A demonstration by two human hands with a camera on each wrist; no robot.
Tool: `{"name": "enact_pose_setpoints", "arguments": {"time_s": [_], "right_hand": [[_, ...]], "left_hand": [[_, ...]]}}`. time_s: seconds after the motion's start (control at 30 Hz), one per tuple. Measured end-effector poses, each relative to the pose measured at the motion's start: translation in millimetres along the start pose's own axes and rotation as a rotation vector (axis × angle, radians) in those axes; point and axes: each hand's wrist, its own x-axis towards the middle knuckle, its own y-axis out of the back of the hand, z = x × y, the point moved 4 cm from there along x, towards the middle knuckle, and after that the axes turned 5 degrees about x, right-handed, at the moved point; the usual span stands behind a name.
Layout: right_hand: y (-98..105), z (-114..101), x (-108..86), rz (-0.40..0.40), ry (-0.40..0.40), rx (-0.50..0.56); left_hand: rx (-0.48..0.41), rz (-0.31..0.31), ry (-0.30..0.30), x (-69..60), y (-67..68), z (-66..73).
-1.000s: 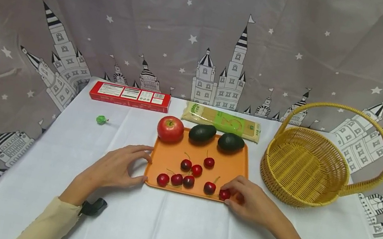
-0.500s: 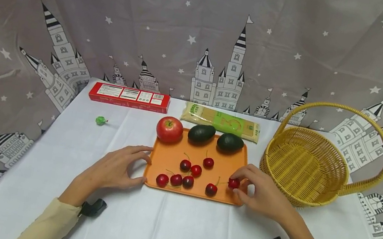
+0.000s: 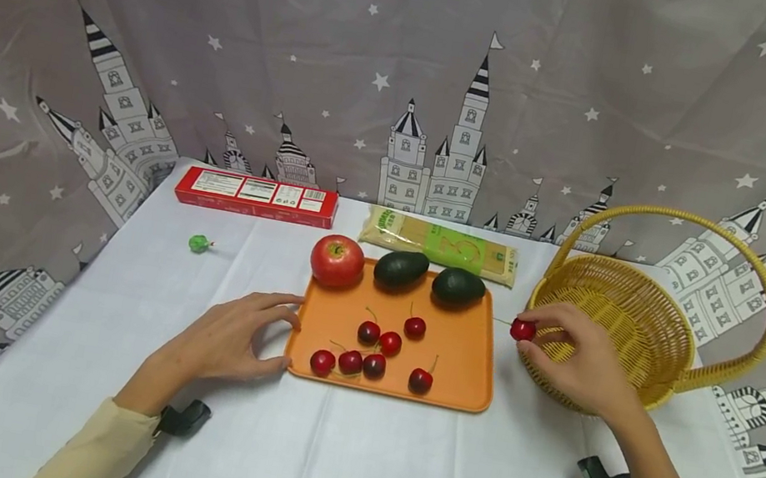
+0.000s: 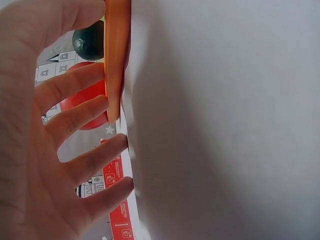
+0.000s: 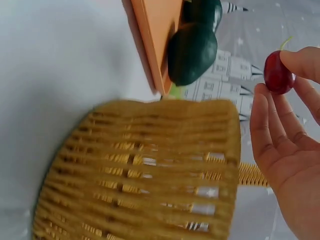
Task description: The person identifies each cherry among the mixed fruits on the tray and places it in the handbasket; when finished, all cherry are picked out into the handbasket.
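My right hand (image 3: 583, 359) pinches a red cherry (image 3: 522, 330) between thumb and fingertips, its thin stem pointing left. It is at the left rim of the yellow woven basket (image 3: 677, 322); the right wrist view shows the cherry (image 5: 278, 73) held apart from the basket wall (image 5: 145, 165). At the left edge of an orange tray (image 3: 461, 354), my left hand (image 3: 226, 335) rests with fingers spread, thumb and some fingertips touching the rim (image 4: 116, 55). Several cherries (image 3: 390, 343) lie on the tray, with a red apple (image 3: 337, 261) and two dark avocados (image 3: 401, 270) (image 3: 458, 287) along its far side.
Behind the tray lies a pack of noodles (image 3: 440, 243). A long red box (image 3: 256, 197) is at the back left, with a small green wrapped item (image 3: 200, 243) before it. The basket's tall handle (image 3: 764, 277) arches up. A grey patterned curtain (image 3: 311, 32) hangs behind the table.
My right hand has lifted the cherry off the tray's front right corner and carried it right and away from me to the basket's rim. The left hand keeps its place.
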Motion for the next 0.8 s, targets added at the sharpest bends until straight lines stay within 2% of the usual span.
{"name": "enact_pose_setpoints", "arguments": {"time_s": [0.47, 0.8], "right_hand": [[30.2, 30.5, -10.1, 0.032, -0.13, -0.101], [41.2, 62.3, -14.1, 0.033, -0.22, -0.099]], "left_hand": [[-0.006, -0.014, 0.016, -1.9, -0.3, 1.0], [-0.014, -0.013, 0.019, -2.4, 0.1, 1.5]]}}
